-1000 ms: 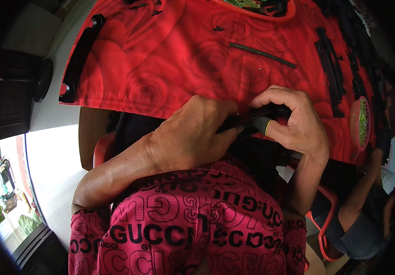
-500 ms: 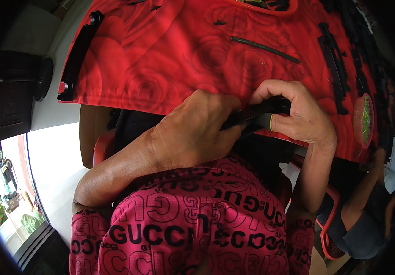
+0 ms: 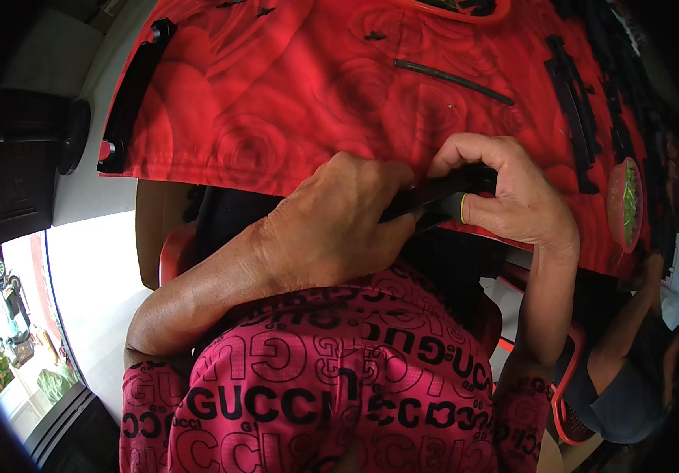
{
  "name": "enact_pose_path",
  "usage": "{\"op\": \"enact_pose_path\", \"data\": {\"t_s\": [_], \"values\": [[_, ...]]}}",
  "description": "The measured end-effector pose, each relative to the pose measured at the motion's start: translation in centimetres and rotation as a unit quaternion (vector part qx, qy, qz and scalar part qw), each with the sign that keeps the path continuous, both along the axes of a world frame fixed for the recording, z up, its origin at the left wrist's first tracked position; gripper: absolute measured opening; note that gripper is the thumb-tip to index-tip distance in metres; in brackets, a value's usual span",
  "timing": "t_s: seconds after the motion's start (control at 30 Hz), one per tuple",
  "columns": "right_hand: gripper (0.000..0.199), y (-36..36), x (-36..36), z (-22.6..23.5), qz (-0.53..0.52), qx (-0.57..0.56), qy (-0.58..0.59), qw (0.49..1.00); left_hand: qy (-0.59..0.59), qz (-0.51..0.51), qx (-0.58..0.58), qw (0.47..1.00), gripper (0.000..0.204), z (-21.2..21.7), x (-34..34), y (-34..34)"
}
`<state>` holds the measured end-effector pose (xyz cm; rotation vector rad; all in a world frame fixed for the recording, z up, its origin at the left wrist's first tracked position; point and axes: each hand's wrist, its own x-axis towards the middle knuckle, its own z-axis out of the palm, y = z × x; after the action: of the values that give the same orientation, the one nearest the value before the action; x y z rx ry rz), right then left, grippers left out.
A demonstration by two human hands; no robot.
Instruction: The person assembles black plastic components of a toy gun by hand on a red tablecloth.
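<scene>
Between my hands, at the near edge of the table, is a glossy black plastic strip point(image 3: 443, 189). My left hand point(image 3: 347, 217) is closed around its left end, knuckles up. The curled fingers and thumb of my right hand point(image 3: 517, 189) pinch the other end, which bends near the fingertips. A thin yellow band point(image 3: 463, 209) shows at my right thumb. My fingers cover both ends of the strip, so its full shape is hidden.
A red rose-print cloth point(image 3: 276, 102) covers the table. On it lie a thin dark rod point(image 3: 453, 82), a long black part point(image 3: 136, 94) at left and black strips point(image 3: 572, 110) at right. A pink basket point(image 3: 627, 205) holds green pieces. Another person's arm point(image 3: 631, 323) is at right.
Both hands keep their hold on the black strip and have hardly moved. The view has shifted very slightly.
</scene>
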<state>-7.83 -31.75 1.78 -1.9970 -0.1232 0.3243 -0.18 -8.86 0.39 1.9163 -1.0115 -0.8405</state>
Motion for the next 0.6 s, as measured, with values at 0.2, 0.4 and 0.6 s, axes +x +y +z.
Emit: {"op": "enact_pose_path", "data": {"t_s": [0.2,0.4,0.6], "values": [[0.021,0.47,0.05,0.68,-0.006,-0.022,0.004,1.0,-0.024,-0.001,-0.002,1.0,0.026,-0.55,0.0,0.07],[0.021,0.71,0.01,0.96,-0.019,-0.016,0.023,0.999,-0.03,-0.001,-0.017,0.999,0.026,-0.78,-0.05,0.16],[0.024,0.65,-0.04,0.84,-0.016,-0.023,0.023,0.999,-0.036,-0.003,-0.001,0.999,0.024,-0.22,-0.17,0.16]]}}
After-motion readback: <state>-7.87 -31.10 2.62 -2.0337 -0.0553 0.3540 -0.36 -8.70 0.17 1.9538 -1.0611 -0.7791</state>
